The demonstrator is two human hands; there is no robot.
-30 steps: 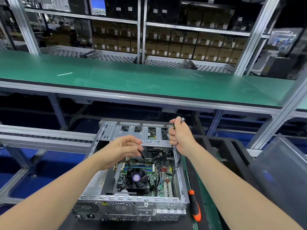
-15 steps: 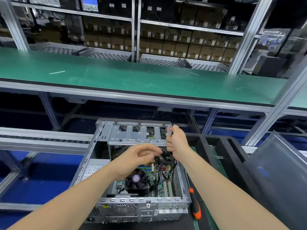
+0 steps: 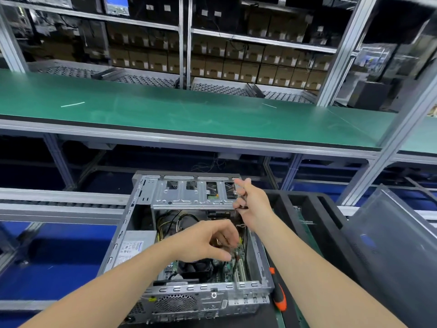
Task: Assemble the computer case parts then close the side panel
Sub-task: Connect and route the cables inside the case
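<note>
Left hand low, fingers bent downward, right hand higher and farther, fingers curled

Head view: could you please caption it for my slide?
Left hand reaches into open grey metal computer case; right hand pinches black cable.

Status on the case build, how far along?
Done: drive cage, power supply and motherboard sit inside the open case. In hand: right hand pinches a thin cable beside the cage; left hand reaches down to the board. Left: cabling, then the grey panel at right, probably the side panel, is not yet on.
</note>
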